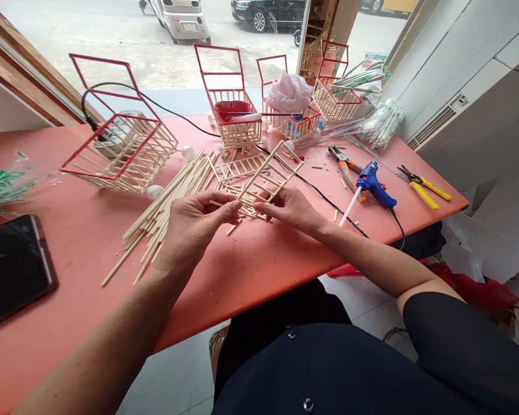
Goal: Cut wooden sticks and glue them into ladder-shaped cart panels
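My left hand and my right hand meet over the salmon table. Together they hold a ladder-like panel of pale wooden sticks, tilted up and away from me. The left fingers pinch its near left end, and the right fingers curl round its near right side. Flat stick panels lie just behind the hands. A loose pile of long sticks lies to the left of my left hand.
Several stick baskets with red frames stand at the back: a big one left, others in the middle. A blue glue gun, orange pliers and yellow cutters lie right. A dark phone rests at the left edge.
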The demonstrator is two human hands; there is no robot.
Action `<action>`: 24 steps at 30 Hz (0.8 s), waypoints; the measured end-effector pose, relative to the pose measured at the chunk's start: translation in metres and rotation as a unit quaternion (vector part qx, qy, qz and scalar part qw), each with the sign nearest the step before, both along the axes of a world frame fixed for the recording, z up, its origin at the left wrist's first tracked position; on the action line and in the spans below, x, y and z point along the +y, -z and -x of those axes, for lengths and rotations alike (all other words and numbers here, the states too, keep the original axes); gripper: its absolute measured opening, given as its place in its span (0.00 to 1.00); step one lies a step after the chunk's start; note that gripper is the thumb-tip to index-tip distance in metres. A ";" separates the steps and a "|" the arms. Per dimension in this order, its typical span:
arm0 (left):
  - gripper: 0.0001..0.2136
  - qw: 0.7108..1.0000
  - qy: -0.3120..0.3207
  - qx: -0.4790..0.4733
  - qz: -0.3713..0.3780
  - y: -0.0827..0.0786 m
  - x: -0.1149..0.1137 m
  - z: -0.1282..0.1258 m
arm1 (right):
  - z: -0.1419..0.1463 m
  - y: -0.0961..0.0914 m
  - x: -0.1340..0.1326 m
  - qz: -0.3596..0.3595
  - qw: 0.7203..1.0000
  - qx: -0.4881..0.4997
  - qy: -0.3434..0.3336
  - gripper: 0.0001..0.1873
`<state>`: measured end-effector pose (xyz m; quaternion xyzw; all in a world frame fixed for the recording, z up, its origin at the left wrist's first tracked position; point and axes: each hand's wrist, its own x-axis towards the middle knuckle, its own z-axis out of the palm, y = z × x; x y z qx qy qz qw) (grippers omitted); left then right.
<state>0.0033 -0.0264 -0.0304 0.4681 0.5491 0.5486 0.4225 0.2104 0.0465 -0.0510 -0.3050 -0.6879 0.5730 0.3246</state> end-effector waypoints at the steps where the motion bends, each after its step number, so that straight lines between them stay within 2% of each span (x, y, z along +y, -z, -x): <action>1: 0.08 1.000 -0.002 -0.007 0.002 0.000 0.000 0.000 | 0.000 0.000 0.000 0.009 1.000 0.000 -0.002 0.28; 5: 0.11 0.997 -0.003 -0.068 0.029 0.005 0.004 0.001 | 0.001 0.000 0.000 0.061 0.998 -0.012 0.002 0.31; 11: 0.24 0.981 0.039 -0.183 0.044 0.010 0.011 0.004 | 0.002 0.002 0.004 0.106 0.993 0.014 0.040 0.35; 15: 0.24 0.982 0.031 -0.180 0.046 0.005 0.008 0.001 | 0.003 0.002 0.005 0.111 0.992 0.028 0.057 0.35; 20: 0.19 0.987 0.016 -0.151 0.044 0.005 0.004 -0.002 | 0.004 0.002 0.004 0.096 0.994 0.032 0.038 0.32; 24: 0.21 0.988 0.001 -0.142 0.061 0.006 0.003 -0.003 | 0.004 0.001 0.001 0.090 0.995 0.008 0.038 0.32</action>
